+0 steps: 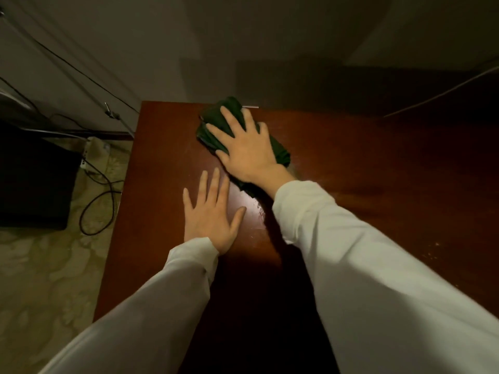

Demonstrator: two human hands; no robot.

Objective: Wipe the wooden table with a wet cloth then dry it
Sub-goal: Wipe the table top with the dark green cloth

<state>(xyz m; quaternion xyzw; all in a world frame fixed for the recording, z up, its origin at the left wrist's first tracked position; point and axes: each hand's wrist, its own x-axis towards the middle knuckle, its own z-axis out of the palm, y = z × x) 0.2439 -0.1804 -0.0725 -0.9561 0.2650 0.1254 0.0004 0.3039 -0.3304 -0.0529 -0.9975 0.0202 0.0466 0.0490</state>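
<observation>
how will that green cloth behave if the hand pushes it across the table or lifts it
Probably floppy: the green cloth lies bunched in soft folds under the flat right hand. It likely slides easily on the glossy wooden table, and would droop if lifted.

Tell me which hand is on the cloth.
The right hand: it presses flat on the green cloth near the table's far edge. The left hand rests on bare wood.
</observation>
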